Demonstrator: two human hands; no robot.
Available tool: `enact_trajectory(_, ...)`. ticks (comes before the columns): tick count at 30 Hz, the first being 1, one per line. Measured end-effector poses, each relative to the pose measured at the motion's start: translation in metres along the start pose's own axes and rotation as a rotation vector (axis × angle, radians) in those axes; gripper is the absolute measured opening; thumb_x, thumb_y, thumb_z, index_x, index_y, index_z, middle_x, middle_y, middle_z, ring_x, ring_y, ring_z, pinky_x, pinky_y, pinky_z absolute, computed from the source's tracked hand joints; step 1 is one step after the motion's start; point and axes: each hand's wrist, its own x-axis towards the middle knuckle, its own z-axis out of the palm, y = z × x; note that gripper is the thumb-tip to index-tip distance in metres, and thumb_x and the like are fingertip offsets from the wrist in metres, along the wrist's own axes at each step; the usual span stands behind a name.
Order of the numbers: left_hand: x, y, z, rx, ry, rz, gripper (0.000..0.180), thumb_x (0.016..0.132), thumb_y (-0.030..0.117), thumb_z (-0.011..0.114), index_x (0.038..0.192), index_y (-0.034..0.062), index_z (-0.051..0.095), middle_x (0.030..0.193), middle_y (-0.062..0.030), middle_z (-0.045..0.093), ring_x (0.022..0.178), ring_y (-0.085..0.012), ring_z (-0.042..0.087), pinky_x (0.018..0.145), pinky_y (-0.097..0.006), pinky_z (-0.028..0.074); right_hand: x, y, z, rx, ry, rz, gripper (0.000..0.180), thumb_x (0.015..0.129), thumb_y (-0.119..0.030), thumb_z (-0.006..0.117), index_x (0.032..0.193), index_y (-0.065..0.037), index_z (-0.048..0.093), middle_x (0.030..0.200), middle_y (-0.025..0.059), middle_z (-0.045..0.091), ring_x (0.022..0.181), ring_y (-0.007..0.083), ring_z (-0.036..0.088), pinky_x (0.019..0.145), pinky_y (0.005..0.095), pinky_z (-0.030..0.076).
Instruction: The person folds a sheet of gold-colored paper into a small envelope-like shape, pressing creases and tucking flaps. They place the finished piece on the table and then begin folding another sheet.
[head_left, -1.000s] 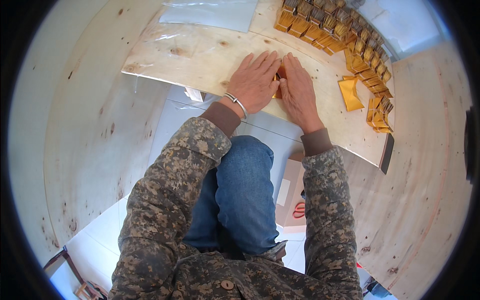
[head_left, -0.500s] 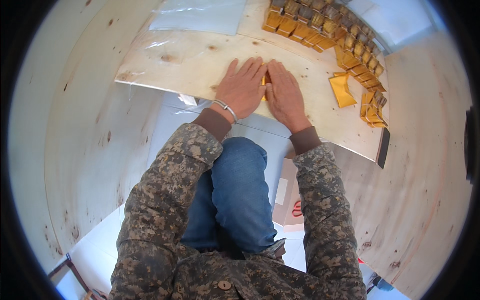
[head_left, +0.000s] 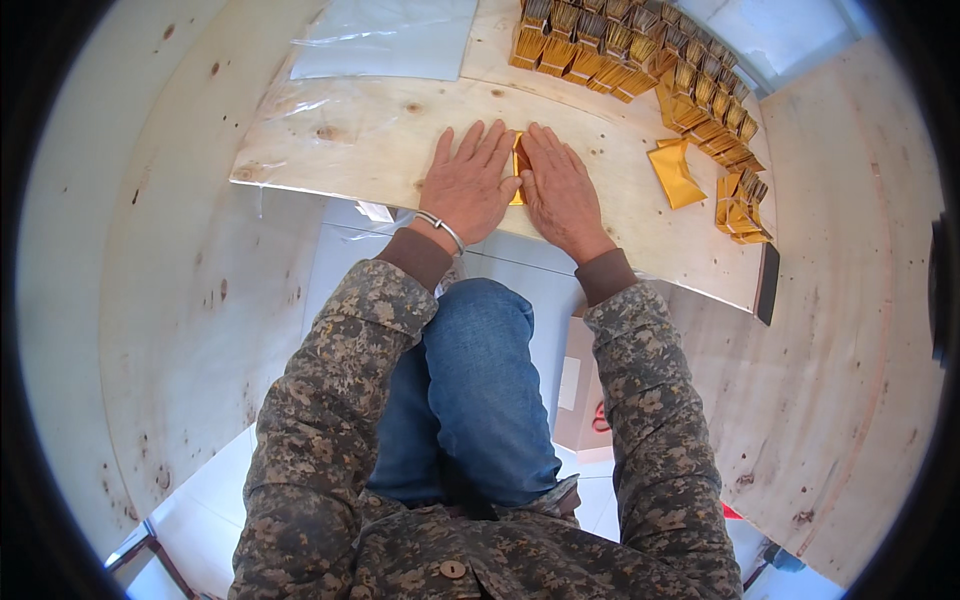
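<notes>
My left hand (head_left: 466, 185) lies flat, palm down, near the front edge of the wooden table, a silver bangle at its wrist. Beside it my right hand (head_left: 565, 192) is also flat, fingers stretched out and tilted toward the left. Between the two, a narrow strip of a shiny gold foil sheet or packet (head_left: 517, 190) shows, with a darker brown patch near its top. Most of that piece is hidden under my hands, chiefly the right one. To the right lies a loose folded gold packet (head_left: 678, 178).
Rows of banded gold packet bundles (head_left: 590, 55) line the far right of the table (head_left: 370, 140). One separate bundle (head_left: 741, 208) stands near the right edge. A clear plastic sheet (head_left: 385, 40) lies far left. Below are red-handled scissors (head_left: 600, 417) by a cardboard box (head_left: 572, 425).
The whole view has shifted slightly. My left hand has slid a little away from the right one, so more of the gold piece shows between them.
</notes>
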Motion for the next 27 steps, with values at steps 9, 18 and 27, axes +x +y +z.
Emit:
enact_trajectory(9, -0.031, -0.011, -0.027, -0.114, 0.039, 0.117, 0.062, 0.096, 0.031, 0.056, 0.151, 0.0095, 0.04, 0.161, -0.0092, 0.033, 0.148, -0.029, 0.03, 0.12, -0.056, 0.016, 0.0, 0.0, 0.003, -0.013, 0.038, -0.001, 0.046, 0.101, -0.023, 0.048, 0.142, 0.0, 0.047, 0.152, 0.0169, 0.045, 0.143, 0.0297, 0.039, 0.118, 0.0422, 0.03)
enact_trajectory(18, -0.051, -0.007, -0.037, -0.099, -0.045, 0.232, 0.063, 0.088, 0.03, 0.067, 0.147, 0.0193, 0.049, 0.157, -0.0045, 0.04, 0.147, -0.0299, 0.031, 0.119, -0.057, 0.017, -0.001, -0.001, -0.001, 0.035, 0.02, 0.009, 0.045, 0.102, -0.019, 0.047, 0.143, 0.0, 0.046, 0.153, 0.0176, 0.042, 0.144, 0.0327, 0.037, 0.118, 0.0445, 0.029)
enact_trajectory(27, -0.061, -0.009, -0.029, -0.099, -0.013, 0.18, 0.068, 0.08, 0.026, 0.075, 0.144, 0.0211, 0.052, 0.156, -0.0078, 0.041, 0.144, -0.0346, 0.034, 0.116, -0.061, 0.02, -0.001, 0.0, 0.001, 0.049, 0.036, 0.009, 0.047, 0.099, -0.023, 0.051, 0.14, 0.001, 0.048, 0.15, 0.0178, 0.046, 0.142, 0.0306, 0.039, 0.117, 0.0438, 0.031)
